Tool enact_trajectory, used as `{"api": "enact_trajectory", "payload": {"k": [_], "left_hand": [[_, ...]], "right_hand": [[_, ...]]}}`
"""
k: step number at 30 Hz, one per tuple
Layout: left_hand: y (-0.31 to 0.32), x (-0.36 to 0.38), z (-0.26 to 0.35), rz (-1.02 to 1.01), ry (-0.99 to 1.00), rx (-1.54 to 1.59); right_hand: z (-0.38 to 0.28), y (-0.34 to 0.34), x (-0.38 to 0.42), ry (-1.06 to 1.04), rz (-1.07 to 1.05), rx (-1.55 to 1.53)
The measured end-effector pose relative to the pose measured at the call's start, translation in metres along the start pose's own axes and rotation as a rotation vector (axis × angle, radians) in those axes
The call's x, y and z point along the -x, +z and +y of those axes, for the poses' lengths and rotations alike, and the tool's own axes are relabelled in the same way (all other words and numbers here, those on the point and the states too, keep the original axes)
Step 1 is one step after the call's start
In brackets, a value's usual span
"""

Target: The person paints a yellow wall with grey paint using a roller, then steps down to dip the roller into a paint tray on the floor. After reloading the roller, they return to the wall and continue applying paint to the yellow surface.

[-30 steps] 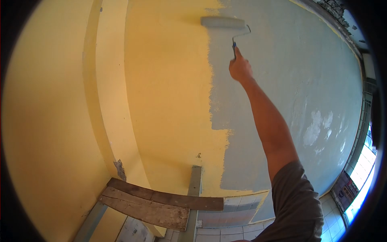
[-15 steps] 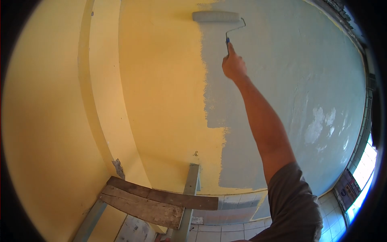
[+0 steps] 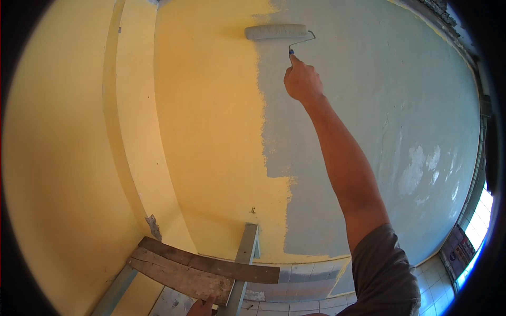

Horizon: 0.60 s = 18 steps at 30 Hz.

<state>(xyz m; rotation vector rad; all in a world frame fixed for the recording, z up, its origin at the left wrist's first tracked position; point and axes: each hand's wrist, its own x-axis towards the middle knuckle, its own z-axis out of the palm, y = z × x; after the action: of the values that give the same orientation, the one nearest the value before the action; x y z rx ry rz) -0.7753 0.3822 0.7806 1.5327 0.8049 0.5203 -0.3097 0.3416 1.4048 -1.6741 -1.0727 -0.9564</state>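
Note:
My right hand [image 3: 304,80] is wrapped round the handle of a paint roller [image 3: 275,32], arm stretched up the wall. The roller's sleeve, coated in grey paint, lies sideways at the wall, its left end over yellow and the rest over the grey area. At the bottom, my left hand [image 3: 201,307] is partly in view, its fingers at the near edge of a worn wooden plank [image 3: 182,271] and seemingly gripping it. The lower part of that hand is cut off by the frame.
The yellow wall [image 3: 211,131] meets grey paint [image 3: 337,210] along a ragged, stepped edge. Planks rest on grey-green supports [image 3: 246,245] below. Tiles [image 3: 303,276] line the wall's foot. A bright opening [image 3: 479,210] is at the far right.
The roller and my right hand have shifted slightly left, with the roller a little lower in view. More of my left hand now shows, at the plank's edge. The whole view has tilted slightly.

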Motion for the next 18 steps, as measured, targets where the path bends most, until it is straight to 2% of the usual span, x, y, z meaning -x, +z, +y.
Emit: {"api": "enact_trajectory", "payload": {"k": [5,8,13,15,18], "left_hand": [[-0.02,0.013,0.008,0.003,-0.123,-0.055],[-0.027,0.013,-0.008,-0.077,-0.115,-0.065],[-0.04,0.009,-0.02,-0.115,-0.167,-0.132],[-0.042,0.007,-0.025,-0.105,-0.177,-0.103],[-0.039,0.006,-0.03,-0.03,-0.176,-0.002]], "right_hand": [[-0.01,-0.005,-0.051,0.042,-0.073,0.098],[-0.013,0.002,-0.091,-0.011,0.032,0.113],[0.0,0.02,-0.231,-0.205,0.043,0.396],[-0.014,0.014,-0.239,-0.231,0.055,0.464],[-0.044,-0.002,-0.213,-0.141,-0.044,0.564]]}}
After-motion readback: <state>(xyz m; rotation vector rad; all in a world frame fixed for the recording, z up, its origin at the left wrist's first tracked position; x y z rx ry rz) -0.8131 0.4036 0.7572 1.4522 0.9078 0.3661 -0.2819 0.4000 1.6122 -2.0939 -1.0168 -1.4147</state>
